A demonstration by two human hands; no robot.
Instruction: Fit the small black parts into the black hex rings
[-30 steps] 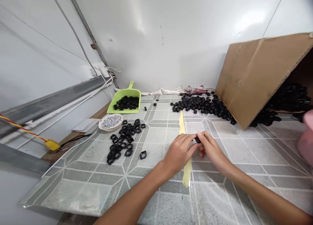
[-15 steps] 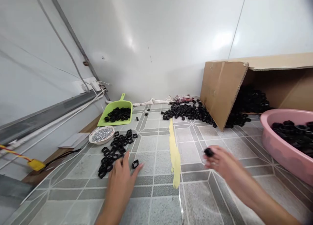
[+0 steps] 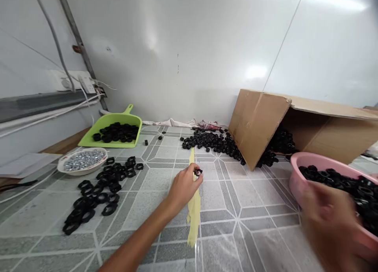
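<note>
"Black ring [image 3: 198,171]: position and grip, per the head view?"

"In the left hand [image 3: 183,185], pinched between thumb and fingers, near the yellow strip [image 3: 193,217] on the table [image 3: 251,228]."

"The right hand [image 3: 330,221]?"

"Blurred, in front of the pink basin [image 3: 298,181]. Whether it grips anything, or touches the basin, cannot be told."

"Loose rings [image 3: 114,187]?"

"Spread on the table to the left, some just beside the bowl [image 3: 81,173] of small metal pieces."

"Handling assessment?"

"Judged light and stiff, probably plastic, not fragile. The glossy surface may be slightly slippery."

"Recommended hold?"

"Thumb and forefinger on opposite sides of the outer rim, opening left clear. A piece this small suits the fingertips better than the palm; light pressure should suffice."
</note>
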